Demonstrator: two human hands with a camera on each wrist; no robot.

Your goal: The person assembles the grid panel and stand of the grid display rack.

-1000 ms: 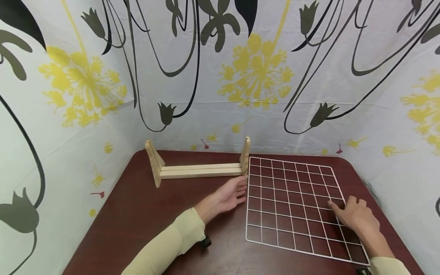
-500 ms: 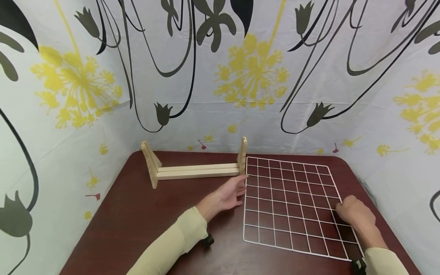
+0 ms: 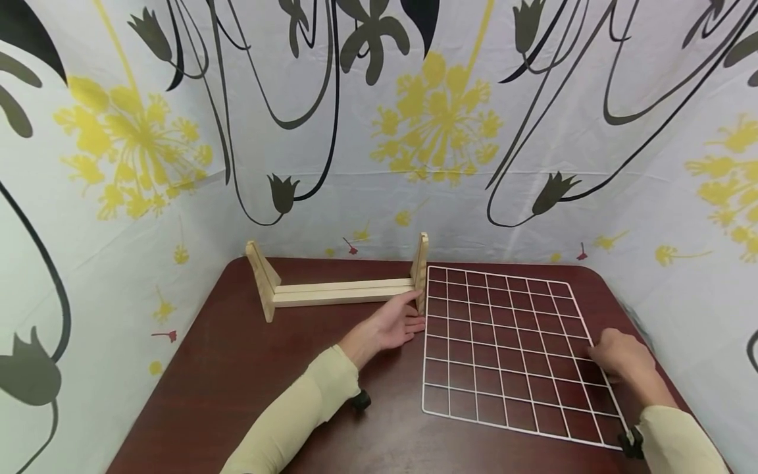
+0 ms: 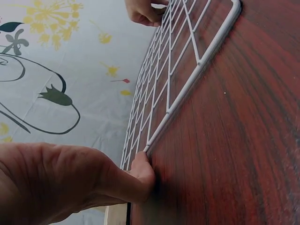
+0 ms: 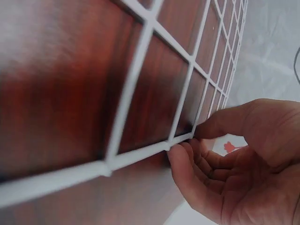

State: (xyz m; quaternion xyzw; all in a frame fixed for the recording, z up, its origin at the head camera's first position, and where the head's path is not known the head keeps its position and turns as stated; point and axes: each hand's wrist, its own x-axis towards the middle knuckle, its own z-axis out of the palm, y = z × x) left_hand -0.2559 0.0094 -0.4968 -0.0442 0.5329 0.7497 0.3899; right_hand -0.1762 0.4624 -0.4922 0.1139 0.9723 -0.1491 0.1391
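A white wire grid panel [image 3: 509, 355] lies at the right of the dark red tabletop, its right side seemingly raised a little. My right hand [image 3: 624, 362] pinches the rim wire on that side; in the right wrist view the thumb and fingertips [image 5: 180, 157] meet at this wire. At the panel's left edge is my left hand [image 3: 391, 322], palm facing the grid and fingers fairly straight, the fingertips at the rim wire. The left wrist view has a digit [image 4: 143, 173] touching or almost touching that wire. Some left fingers are hidden there.
Behind my left hand stands a pale wooden frame [image 3: 343, 293] with two upright ends and a crossbar; its right end is close beside the panel. The brown-red table [image 3: 237, 388] meets a patterned cloth backdrop [image 3: 355, 151] at its back and sides.
My right hand's thumb has drawn back from over the mesh, and the fingers have closed on the right rim. The left hand has shifted slightly away from me along the left edge.
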